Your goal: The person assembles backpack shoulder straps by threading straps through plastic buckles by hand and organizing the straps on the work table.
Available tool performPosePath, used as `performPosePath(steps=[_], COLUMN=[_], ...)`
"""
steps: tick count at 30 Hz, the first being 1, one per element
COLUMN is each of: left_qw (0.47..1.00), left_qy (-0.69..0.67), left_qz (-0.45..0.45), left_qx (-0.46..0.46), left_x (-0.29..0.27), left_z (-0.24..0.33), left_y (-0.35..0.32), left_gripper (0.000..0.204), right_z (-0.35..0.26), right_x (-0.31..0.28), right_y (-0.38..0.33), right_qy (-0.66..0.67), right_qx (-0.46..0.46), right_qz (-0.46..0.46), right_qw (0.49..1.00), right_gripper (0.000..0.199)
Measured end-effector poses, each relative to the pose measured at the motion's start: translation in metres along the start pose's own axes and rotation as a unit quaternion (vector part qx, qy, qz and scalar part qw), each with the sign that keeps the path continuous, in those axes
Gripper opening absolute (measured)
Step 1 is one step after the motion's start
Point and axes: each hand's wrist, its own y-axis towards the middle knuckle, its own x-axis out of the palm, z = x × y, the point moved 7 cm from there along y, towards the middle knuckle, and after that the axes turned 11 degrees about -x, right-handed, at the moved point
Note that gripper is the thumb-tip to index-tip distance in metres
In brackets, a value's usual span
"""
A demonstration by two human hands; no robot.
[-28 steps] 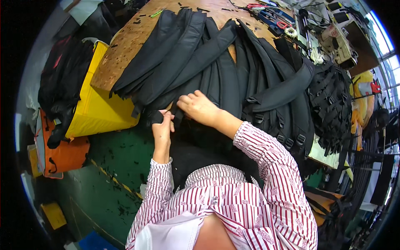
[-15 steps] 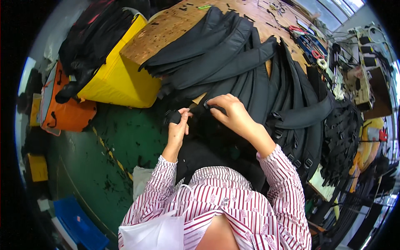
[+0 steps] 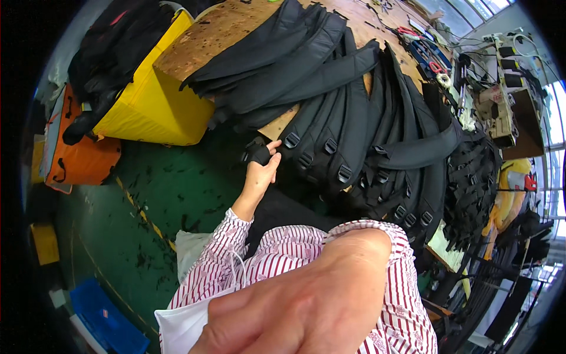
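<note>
1. The right hand (image 3: 303, 301) has moved from the near edge of the wooden worktable (image 3: 191, 50) to close before the camera; I cannot tell whether its fingers are apart or together.
2. The left hand (image 3: 259, 177) has its fingers clamped on a black strap piece (image 3: 255, 152), just off that edge.
3. Black padded shoulder straps (image 3: 295, 82) overhang it, black buckles (image 3: 345, 173) at several lower ends.

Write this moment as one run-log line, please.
left hand: holding black piece | right hand: close to camera, grip hidden | nearby: black padded straps on wooden table
</note>
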Motion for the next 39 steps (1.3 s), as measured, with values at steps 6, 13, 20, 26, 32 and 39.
performPosePath(steps=[6,13,20,26,32,39], left_qw=[1.0,0.994,0.997,0.998,0.997,0.998], left_qy=[0.0,-0.046,-0.063,-0.061,-0.071,-0.056], left_qz=[-0.01,-0.028,-0.039,-0.025,-0.021,-0.03], left_qx=[0.002,0.092,-0.003,0.006,0.007,-0.001], left_x=[0.008,0.008,0.009,0.008,0.011,0.017], left_z=[-0.008,-0.018,-0.019,-0.016,-0.023,-0.023], left_y=[-0.001,0.004,-0.003,-0.005,-0.002,-0.001], left_gripper=[0.037,0.034,0.037,0.037,0.039,0.04], right_z=[-0.006,0.025,0.022,0.032,0.042,0.033], right_x=[0.001,-0.208,-0.323,-0.352,-0.358,-0.376], right_y=[0.0,-0.092,-0.18,-0.163,-0.146,-0.146], right_qy=[-0.239,-0.36,-0.185,-0.091,-0.206,-0.165], right_qx=[-0.095,0.223,0.089,0.043,0.034,0.007], right_qz=[-0.255,0.336,0.642,0.7,0.744,0.771], right_qw=[0.932,0.842,0.738,0.707,0.634,0.616], right_gripper=[0.028,0.039,0.066,0.075,0.064,0.042])
